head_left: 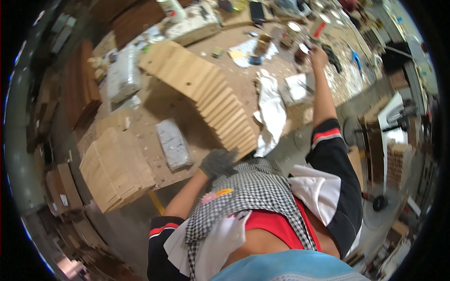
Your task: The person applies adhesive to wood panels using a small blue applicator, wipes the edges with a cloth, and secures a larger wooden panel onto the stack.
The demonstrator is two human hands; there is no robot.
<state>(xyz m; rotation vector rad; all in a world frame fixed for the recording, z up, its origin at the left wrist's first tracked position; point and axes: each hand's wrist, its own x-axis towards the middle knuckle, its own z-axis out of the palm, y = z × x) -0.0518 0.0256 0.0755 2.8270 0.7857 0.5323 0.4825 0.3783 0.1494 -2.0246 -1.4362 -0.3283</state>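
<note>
My left hand (218, 163), in a dark grey glove, is at the near end of a fanned row of light wooden boards (206, 89), beside my checked apron. Its fingers look stretched out against the end board, though the glove blurs them. At the far right of the table, my bare right hand (318, 56) is closed over a small dark brown can (301, 54). Whatever its fingers pinch is too small to make out. Next to that hand lies a dark glove (333, 58). More cans, one brown and open (290, 33), stand just beyond.
A wrapped grey block (173, 143) and a stack of flat brown boards (115, 168) lie on the left of the table. A crumpled white cloth (271, 110) hangs over the near edge. Another wrapped block (297, 89) lies below my right forearm. Scraps litter the tabletop (215, 40).
</note>
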